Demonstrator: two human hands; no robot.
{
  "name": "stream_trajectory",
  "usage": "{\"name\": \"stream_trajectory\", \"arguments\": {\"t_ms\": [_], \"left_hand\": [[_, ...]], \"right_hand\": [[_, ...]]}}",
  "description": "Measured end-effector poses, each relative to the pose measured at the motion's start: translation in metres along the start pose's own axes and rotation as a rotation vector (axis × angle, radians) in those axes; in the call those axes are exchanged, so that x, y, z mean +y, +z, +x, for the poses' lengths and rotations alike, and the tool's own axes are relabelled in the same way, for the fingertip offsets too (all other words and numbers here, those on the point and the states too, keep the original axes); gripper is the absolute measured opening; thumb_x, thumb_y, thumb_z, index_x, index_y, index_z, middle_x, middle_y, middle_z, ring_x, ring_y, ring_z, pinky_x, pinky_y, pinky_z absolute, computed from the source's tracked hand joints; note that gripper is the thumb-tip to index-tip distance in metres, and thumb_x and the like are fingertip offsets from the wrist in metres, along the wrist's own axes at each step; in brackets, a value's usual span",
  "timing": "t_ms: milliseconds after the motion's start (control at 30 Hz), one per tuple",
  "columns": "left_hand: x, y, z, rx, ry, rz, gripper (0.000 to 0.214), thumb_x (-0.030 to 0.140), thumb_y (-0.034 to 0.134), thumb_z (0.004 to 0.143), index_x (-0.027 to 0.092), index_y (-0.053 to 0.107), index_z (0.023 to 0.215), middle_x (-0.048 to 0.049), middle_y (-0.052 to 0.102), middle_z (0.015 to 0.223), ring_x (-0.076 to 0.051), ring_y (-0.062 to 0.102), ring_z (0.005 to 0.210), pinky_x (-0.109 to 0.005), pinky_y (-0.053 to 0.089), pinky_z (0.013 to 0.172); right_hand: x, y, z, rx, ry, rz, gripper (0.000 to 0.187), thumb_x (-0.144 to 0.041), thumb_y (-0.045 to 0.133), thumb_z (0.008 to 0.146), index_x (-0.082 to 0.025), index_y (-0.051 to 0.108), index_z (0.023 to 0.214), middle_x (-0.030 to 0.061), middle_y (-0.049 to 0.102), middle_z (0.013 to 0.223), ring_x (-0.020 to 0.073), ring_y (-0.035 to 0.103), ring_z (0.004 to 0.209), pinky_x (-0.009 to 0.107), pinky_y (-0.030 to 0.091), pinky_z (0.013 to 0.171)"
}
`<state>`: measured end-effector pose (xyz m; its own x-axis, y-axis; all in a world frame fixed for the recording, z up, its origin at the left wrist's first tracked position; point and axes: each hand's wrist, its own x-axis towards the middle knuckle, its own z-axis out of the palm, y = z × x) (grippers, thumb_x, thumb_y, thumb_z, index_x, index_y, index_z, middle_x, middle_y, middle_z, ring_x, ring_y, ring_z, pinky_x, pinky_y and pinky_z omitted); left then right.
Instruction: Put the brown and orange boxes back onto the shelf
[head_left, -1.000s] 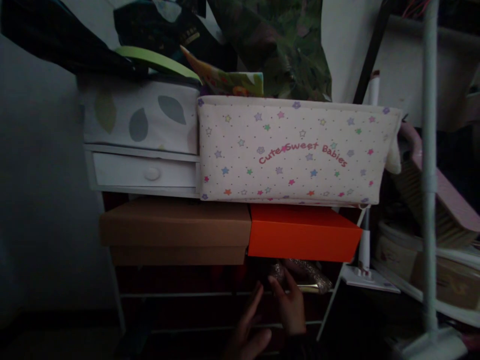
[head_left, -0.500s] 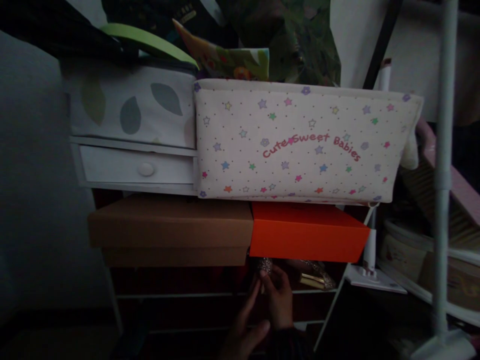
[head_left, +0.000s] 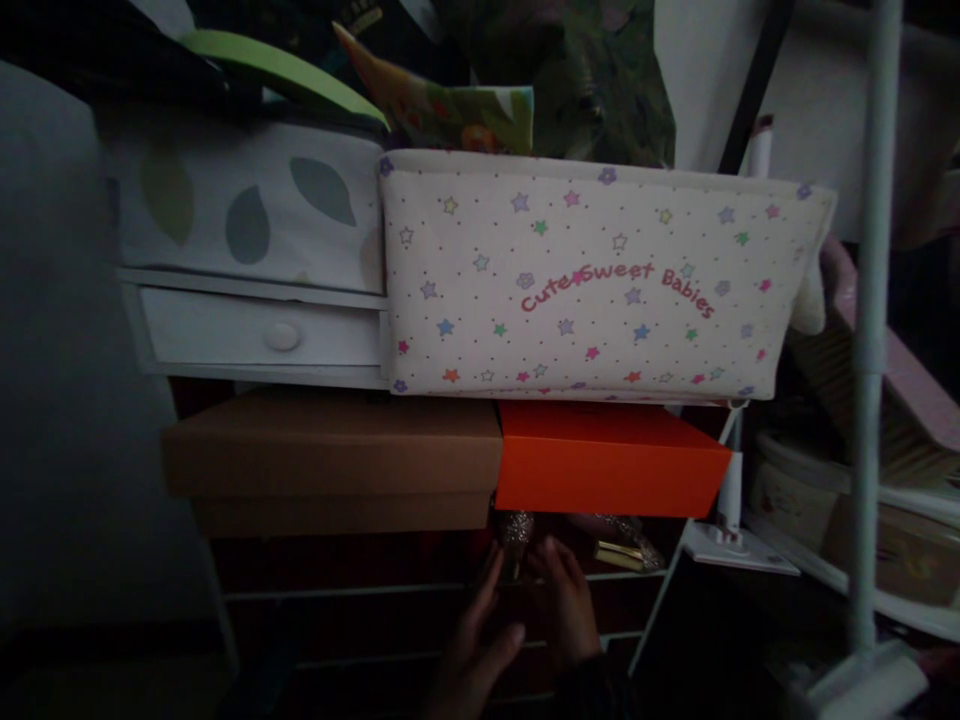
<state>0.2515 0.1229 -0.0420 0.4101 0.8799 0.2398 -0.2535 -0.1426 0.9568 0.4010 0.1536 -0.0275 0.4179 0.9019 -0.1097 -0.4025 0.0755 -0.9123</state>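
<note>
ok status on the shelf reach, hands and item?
Both hands, left hand and right hand, at glittery shoe under orange box. Grip unclear, too dark. Second shoe lies beside.

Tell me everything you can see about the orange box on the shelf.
The orange box is a flat, plain rectangular box with a smooth matte surface, likely cardboard, and it looks closed. It lies level on the rack with one corner angled toward the camera. Its left end meets the brown cardboard box, and the star-printed fabric bin rests on top of it. Just below it sits a glittery item, with the left hand and right hand reaching up near it in the dim light.
</note>
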Motion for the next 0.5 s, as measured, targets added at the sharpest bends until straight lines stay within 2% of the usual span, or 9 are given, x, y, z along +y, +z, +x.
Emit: {"name": "stream_trajectory", "arguments": {"t_ms": [133, 233, 333, 433, 500], "left_hand": [[-0.007, -0.005, -0.003, 0.052, -0.031, 0.040, 0.065, 0.042, 0.057, 0.086, 0.035, 0.029, 0.144, 0.0007, 0.016, 0.160, -0.027, 0.030, 0.140, -0.047, 0.029, 0.114], [-0.009, -0.006, -0.004, 0.095, 0.055, 0.132, 0.058, 0.041, 0.055, 0.087, 0.032, 0.037, 0.141, -0.0033, 0.030, 0.156, -0.027, 0.035, 0.136, -0.044, 0.033, 0.111], [-0.008, -0.003, -0.003, 0.132, 0.144, 0.235, 0.049, 0.040, 0.054, 0.087, 0.028, 0.047, 0.134, -0.0080, 0.046, 0.143, -0.027, 0.046, 0.125, -0.040, 0.040, 0.103], [-0.006, 0.005, -0.003, 0.153, 0.116, 0.272, 0.044, 0.041, 0.054, 0.086, 0.026, 0.053, 0.127, -0.0093, 0.058, 0.123, -0.025, 0.056, 0.107, -0.038, 0.045, 0.093], [-0.006, 0.011, -0.003, 0.141, 0.082, 0.286, 0.043, 0.040, 0.055, 0.085, 0.024, 0.055, 0.124, -0.0089, 0.061, 0.114, -0.024, 0.058, 0.101, -0.038, 0.045, 0.091]], "right_hand": [[-0.010, -0.036, 0.014, 0.157, 0.195, 0.147, 0.061, -0.071, 0.053, 0.070, -0.020, 0.047, 0.103, 0.0169, 0.053, 0.119, 0.0283, 0.061, 0.108, 0.043, 0.055, 0.084], [-0.022, -0.064, 0.025, 0.201, 0.272, 0.231, 0.056, -0.075, 0.044, 0.073, -0.021, 0.049, 0.087, 0.0140, 0.056, 0.105, 0.0246, 0.064, 0.100, 0.040, 0.055, 0.087], [-0.032, -0.085, 0.035, 0.180, 0.285, 0.291, 0.053, -0.073, 0.045, 0.074, -0.021, 0.053, 0.081, 0.0128, 0.060, 0.097, 0.0215, 0.066, 0.092, 0.038, 0.053, 0.090], [-0.036, -0.097, 0.046, 0.152, 0.246, 0.323, 0.042, -0.061, 0.051, 0.078, -0.020, 0.056, 0.081, 0.0110, 0.064, 0.094, 0.0186, 0.067, 0.089, 0.035, 0.052, 0.092], [-0.036, -0.102, 0.052, 0.141, 0.208, 0.319, 0.030, -0.050, 0.061, 0.074, -0.021, 0.057, 0.081, 0.0072, 0.066, 0.089, 0.0175, 0.067, 0.086, 0.035, 0.052, 0.092]]}}
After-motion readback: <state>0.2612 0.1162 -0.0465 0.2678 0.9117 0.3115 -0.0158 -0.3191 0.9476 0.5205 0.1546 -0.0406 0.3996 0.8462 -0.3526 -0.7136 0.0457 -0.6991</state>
